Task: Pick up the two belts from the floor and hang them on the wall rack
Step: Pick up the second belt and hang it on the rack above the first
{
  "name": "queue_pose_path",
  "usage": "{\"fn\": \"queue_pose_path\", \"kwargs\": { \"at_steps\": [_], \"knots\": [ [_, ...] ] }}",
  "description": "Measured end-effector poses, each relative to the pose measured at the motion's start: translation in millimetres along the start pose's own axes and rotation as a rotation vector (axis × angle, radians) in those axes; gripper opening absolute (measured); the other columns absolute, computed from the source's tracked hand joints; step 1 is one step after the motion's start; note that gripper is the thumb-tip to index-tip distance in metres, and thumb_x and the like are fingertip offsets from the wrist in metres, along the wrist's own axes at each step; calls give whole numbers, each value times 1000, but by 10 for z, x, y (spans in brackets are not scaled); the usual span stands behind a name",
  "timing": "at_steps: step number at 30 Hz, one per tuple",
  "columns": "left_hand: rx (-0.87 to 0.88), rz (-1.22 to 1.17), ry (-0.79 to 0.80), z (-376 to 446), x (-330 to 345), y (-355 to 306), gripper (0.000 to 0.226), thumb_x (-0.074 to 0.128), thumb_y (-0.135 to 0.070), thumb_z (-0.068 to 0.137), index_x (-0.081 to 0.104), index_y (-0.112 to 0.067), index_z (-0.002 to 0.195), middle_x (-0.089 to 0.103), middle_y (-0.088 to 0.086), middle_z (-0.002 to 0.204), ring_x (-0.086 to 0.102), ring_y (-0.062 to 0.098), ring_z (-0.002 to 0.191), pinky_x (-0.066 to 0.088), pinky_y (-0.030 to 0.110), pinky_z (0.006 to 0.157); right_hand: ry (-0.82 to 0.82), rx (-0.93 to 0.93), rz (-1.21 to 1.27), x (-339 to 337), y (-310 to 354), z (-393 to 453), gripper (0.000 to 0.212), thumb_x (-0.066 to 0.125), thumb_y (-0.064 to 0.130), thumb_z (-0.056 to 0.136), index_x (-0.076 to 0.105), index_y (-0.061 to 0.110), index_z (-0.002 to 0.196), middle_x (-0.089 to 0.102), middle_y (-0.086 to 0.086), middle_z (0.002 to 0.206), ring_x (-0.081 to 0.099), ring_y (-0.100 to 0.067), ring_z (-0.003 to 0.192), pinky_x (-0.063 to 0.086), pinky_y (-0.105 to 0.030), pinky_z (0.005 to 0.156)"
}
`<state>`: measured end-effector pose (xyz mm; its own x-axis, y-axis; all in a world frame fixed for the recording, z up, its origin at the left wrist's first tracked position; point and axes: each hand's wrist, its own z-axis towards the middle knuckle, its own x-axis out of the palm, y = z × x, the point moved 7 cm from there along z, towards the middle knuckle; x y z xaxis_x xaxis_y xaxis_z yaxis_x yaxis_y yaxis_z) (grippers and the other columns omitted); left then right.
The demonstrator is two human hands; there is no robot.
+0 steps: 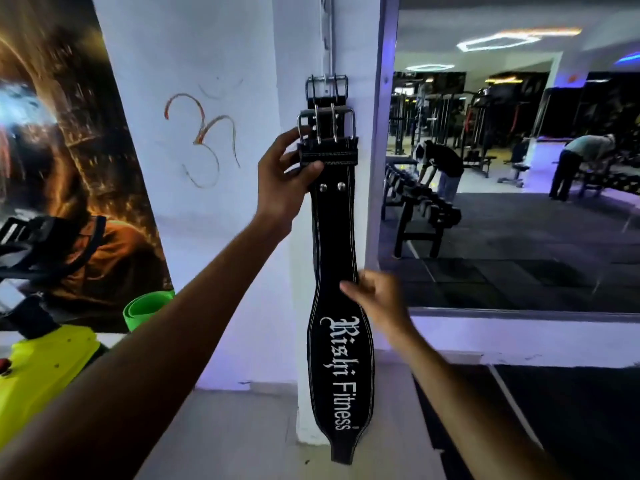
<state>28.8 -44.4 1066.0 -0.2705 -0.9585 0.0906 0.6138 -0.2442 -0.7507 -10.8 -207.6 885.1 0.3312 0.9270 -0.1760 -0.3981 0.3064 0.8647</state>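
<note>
Bare forearms, hands [287, 178] [377, 299] on black belt [337, 237] against white pillar [242, 98] beside gym mirror [519, 202].

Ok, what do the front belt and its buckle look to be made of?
Front belt: apparently black leather, or a synthetic lookalike, matte, with white stitching along the edges and rivets. Its buckle: shiny silvery metal, probably chromed steel, double-pronged. The left hand grips the belt below the buckle.

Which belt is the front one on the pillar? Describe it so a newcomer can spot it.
Find the white pillar left of the big mirror. Two black belts hang there from a rack. The front belt, held by the left hand, reads "Rishi Fitness"; only the buckle of the other shows above.
</note>
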Motion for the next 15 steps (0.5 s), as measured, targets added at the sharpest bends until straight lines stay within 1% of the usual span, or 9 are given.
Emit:
{"fn": "queue_pose_path", "kwargs": {
  "at_steps": [2, 3, 4, 6, 8, 10, 12, 14, 15],
  "knots": [
    [10, -36, 14, 101, 78, -143, 53, 62, 14, 87, 54, -5, 135, 65, 19, 105, 64, 26, 95, 59, 31, 74, 31, 60, -12, 5, -277, -329, 25, 72, 35, 77, 59, 31, 56, 44, 17, 41, 33, 3, 41, 23, -12, 44],
    [12, -38, 34, 137, 128, -188, 54, 62, 14, 87, 53, -3, 137, 65, 20, 107, 63, 26, 98, 60, 35, 78, 40, 92, -27, 9, -400, -473, 20, 74, 34, 77, 63, 33, 61, 50, 18, 44, 38, 5, 44, 27, -13, 46],
    [13, -42, 48, 163, 183, -238, 54, 62, 15, 87, 52, -2, 138, 64, 21, 109, 63, 27, 99, 59, 40, 84, 42, 134, -45, -2, -502, -565, 17, 77, 32, 77, 66, 28, 65, 55, 17, 49, 43, 4, 49, 32, -17, 50],
    [14, -60, 53, 195, 264, -336, 54, 61, 16, 87, 50, 1, 138, 64, 25, 113, 63, 28, 101, 55, 47, 93, 45, 215, -88, -18, -570, -610, 23, 80, 24, 79, 63, 16, 66, 57, 12, 56, 46, -3, 52, 34, -27, 55],
    [22, -82, 43, 230, 301, -432, 54, 61, 15, 88, 50, 2, 139, 63, 33, 121, 62, 31, 104, 55, 50, 95, 20, 187, -78, -54, -311, -467, 32, 80, 23, 79, 57, 21, 57, 48, 14, 48, 38, -1, 47, 28, -27, 51],
    [35, -105, 47, 277, 323, -525, 54, 61, 15, 88, 50, 1, 139, 62, 33, 120, 62, 31, 102, 59, 44, 88, -41, 72, -24, -118, 226, -177, 39, 79, 23, 80, 53, 26, 50, 40, 15, 41, 30, 0, 44, 23, -24, 48],
    [55, -107, 59, 314, 339, -613, 54, 61, 15, 88, 50, 2, 139, 64, 24, 112, 63, 27, 94, 60, 28, 71, -130, -86, 19, -215, 838, 124, 39, 76, 18, 82, 52, 24, 52, 40, 14, 41, 31, -1, 44, 23, -22, 46],
    [78, -92, 50, 339, 331, -716, 53, 62, 15, 87, 53, 0, 137, 65, 19, 106, 65, 23, 89, 58, 22, 65, -185, -177, 66, -307, 1274, 322, 24, 74, 12, 84, 61, 17, 65, 58, 11, 51, 50, -2, 49, 40, -20, 51],
    [88, -92, 40, 360, 318, -762, 52, 62, 14, 87, 54, -2, 136, 66, 19, 105, 66, 23, 88, 59, 23, 67, -197, -197, 88, -324, 1364, 369, 13, 73, 9, 85, 66, 8, 73, 69, 1, 62, 61, -9, 57, 49, -28, 58]
  ]
}}
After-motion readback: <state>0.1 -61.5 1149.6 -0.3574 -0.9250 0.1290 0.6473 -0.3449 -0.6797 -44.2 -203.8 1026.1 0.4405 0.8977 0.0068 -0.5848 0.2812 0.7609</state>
